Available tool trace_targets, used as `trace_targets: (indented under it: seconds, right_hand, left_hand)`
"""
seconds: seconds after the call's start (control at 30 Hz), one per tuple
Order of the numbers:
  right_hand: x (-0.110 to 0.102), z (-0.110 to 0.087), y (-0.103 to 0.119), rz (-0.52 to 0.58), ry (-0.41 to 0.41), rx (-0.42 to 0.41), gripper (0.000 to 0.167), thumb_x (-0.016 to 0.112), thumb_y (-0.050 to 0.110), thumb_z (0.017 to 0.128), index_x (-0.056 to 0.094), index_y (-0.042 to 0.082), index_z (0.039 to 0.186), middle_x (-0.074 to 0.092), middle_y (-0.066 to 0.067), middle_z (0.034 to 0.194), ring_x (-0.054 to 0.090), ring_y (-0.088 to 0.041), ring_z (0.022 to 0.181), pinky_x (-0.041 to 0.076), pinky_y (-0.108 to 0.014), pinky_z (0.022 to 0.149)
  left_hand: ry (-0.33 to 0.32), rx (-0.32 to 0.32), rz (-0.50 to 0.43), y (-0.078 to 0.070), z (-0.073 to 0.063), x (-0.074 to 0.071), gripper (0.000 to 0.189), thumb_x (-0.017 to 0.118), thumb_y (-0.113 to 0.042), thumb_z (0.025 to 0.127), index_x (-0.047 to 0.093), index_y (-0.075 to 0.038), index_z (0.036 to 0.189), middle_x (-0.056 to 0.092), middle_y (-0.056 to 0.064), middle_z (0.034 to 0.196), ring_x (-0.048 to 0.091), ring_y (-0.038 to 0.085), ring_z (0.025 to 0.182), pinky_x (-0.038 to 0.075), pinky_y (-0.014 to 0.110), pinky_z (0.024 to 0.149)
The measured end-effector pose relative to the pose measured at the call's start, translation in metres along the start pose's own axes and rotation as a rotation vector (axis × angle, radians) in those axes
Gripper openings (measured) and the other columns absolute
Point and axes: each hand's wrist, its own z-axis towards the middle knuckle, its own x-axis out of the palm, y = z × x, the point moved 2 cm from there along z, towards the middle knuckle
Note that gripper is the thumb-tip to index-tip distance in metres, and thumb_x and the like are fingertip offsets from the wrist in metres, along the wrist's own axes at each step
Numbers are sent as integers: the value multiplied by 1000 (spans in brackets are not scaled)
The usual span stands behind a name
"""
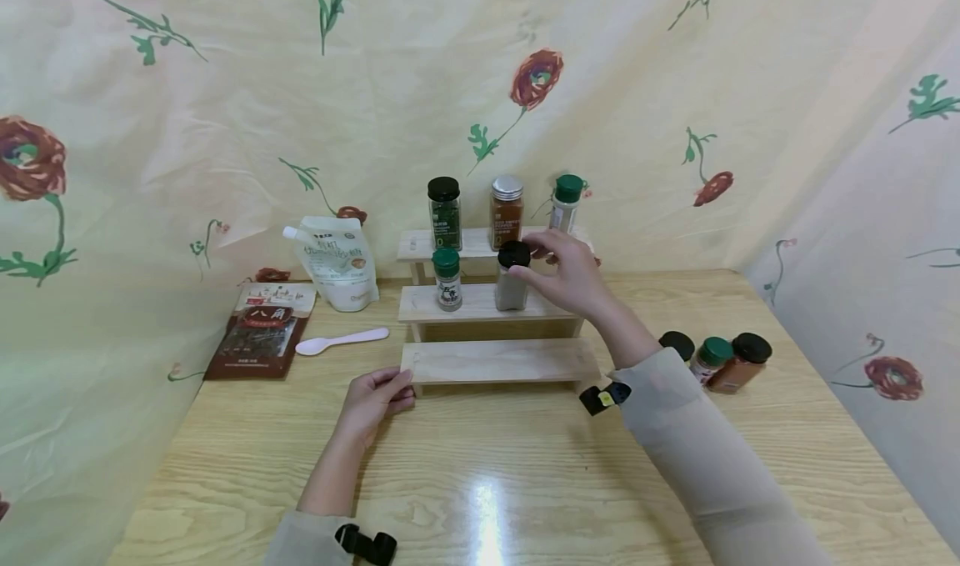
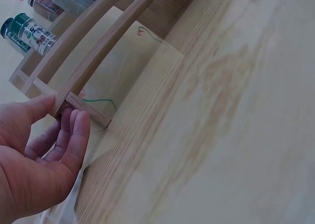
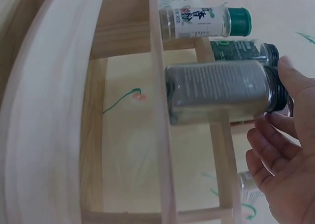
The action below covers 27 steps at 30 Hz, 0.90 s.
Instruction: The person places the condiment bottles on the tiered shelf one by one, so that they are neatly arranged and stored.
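A three-step wooden rack [image 1: 498, 359] stands on the table. My left hand [image 1: 377, 399] pinches the left end of its lowest step, thumb on top and fingers curled beneath, as the left wrist view shows. On the middle step, a clear spice jar with a black lid [image 1: 513, 287] stands upright with greyish contents. The thumb and index finger of my right hand [image 1: 564, 274] are at either side of that lid; the other fingers curl loosely in the right wrist view. A small green-capped spice jar [image 1: 448, 287] stands left of it on the same step.
On the top step are a black-lidded jar [image 1: 445, 216], a silver-lidded jar [image 1: 507, 214] and a green-capped jar [image 1: 566, 203]. More jars [image 1: 716, 362] stand at right. Left of the rack are a white spouted pouch [image 1: 339, 264], a brown packet [image 1: 262, 333] and a pale spoon [image 1: 341, 341].
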Motion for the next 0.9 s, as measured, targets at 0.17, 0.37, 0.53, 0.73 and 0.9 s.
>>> trace_targets:
  seconds: [0.17,0.37,0.53,0.73,0.9]
  right_hand:
    - [-6,-10,-10,-1,-8,-13,47,81,21,89,64,-2,127,65,-19,117,61,-32,104,57,-50,87]
    - [-15,-24,-19,28,-15,4,47,80,21,90,63,-2,127,66,-19,117,62,-35,103,56,-53,90]
    - [-23,-37,-27,16,-38,19,42,80,20,90,65,0,124,66,-13,112,61,-33,102,55,-52,89]
    - [-30,-52,-41,-11,-58,-10,41,79,18,91,66,4,127,66,-13,111,61,-29,102,53,-44,84]
    - [-35,-62,-49,-35,-64,0,41,78,17,91,65,-2,125,67,-18,111,61,-31,101,55,-49,85]
  left_hand:
    - [-3,-4,4,-1,0,0,40,67,-4,98,54,17,130,68,9,90,68,12,76,64,26,76]
    - [-2,1,-2,-2,-1,-1,41,67,-4,98,54,17,130,68,9,89,68,12,76,64,25,76]
    - [2,-3,-7,-2,-2,0,41,67,-4,98,53,17,130,68,9,89,68,12,76,64,25,76]
    - [-1,-3,-7,-3,-3,1,41,66,-3,98,53,17,130,69,10,89,68,12,76,64,24,75]
    - [-2,-1,-5,-3,-4,2,41,66,-3,98,52,18,131,69,11,90,68,12,75,64,25,75]
